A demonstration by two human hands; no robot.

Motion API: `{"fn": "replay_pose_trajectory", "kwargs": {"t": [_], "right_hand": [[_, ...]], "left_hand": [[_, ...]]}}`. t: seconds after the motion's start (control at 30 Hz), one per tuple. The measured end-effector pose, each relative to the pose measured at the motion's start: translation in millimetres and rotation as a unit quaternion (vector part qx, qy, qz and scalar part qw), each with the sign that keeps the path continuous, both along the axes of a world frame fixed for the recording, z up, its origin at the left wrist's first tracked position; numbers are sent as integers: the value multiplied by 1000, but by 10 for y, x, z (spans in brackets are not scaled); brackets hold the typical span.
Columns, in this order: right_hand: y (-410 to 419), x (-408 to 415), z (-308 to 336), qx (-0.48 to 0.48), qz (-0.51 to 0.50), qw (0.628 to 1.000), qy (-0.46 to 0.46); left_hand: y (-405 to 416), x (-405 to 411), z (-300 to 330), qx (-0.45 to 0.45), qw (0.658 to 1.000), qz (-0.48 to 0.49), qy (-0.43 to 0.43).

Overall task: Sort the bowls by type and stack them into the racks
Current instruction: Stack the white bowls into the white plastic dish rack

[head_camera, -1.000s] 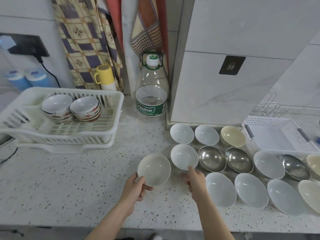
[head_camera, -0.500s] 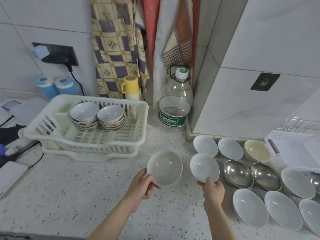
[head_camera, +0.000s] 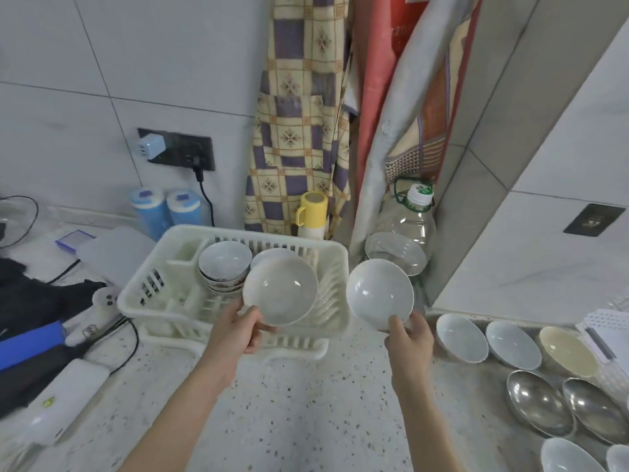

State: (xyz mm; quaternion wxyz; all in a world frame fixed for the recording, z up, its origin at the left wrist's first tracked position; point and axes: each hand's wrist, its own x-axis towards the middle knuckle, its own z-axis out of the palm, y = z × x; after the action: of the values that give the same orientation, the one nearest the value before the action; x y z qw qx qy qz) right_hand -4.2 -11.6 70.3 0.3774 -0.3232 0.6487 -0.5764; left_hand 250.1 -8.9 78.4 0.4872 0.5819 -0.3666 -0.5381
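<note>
My left hand (head_camera: 235, 332) grips the near rim of an off-white bowl (head_camera: 279, 290), raised over the front right part of the white dish rack (head_camera: 146, 294). My right hand (head_camera: 410, 338) pinches the lower rim of a white bowl (head_camera: 379, 294), held in the air just right of the rack. Inside the rack stands a stack of patterned bowls (head_camera: 223, 265); a second stack behind the raised bowl is mostly hidden. On the counter at the right lie white bowls (head_camera: 461, 337), a cream bowl (head_camera: 566, 350) and steel bowls (head_camera: 537, 401).
A large clear water bottle (head_camera: 405, 233) and a yellow-lidded flask (head_camera: 311, 214) stand behind the rack. Dark and blue items, a white power strip (head_camera: 105, 301) and cables lie at the left. A second white rack (head_camera: 606, 332) shows at the right edge.
Both hands have lifted their bowls off the counter and carried them left and up toward the dish rack. The view has swung left.
</note>
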Motion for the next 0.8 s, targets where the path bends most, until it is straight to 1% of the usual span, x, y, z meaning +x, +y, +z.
{"fn": "replay_pose_trajectory", "kwargs": {"t": [0.1, 0.23, 0.37, 0.5, 0.6, 0.7, 0.8], "right_hand": [[-123, 362, 60, -2, 65, 997, 38], [-280, 828, 68, -11, 104, 993, 56], [-398, 1193, 36, -21, 104, 992, 73], [-491, 1502, -3, -10, 103, 990, 92], [-590, 1662, -52, 5, 122, 982, 143], [-683, 1743, -104, 25, 152, 965, 211], [-717, 1767, -166, 48, 175, 949, 257]], "left_hand": [[-98, 348, 34, -35, 998, 56, -19], [-202, 830, -33, -80, 988, 107, -73], [-377, 1214, -145, -97, 983, 124, -90], [-525, 1329, -260, -119, 978, 130, -113], [-633, 1368, -316, -115, 978, 130, -117], [-666, 1368, -328, -112, 976, 127, -139], [-669, 1353, -334, -113, 971, 147, -150]]}}
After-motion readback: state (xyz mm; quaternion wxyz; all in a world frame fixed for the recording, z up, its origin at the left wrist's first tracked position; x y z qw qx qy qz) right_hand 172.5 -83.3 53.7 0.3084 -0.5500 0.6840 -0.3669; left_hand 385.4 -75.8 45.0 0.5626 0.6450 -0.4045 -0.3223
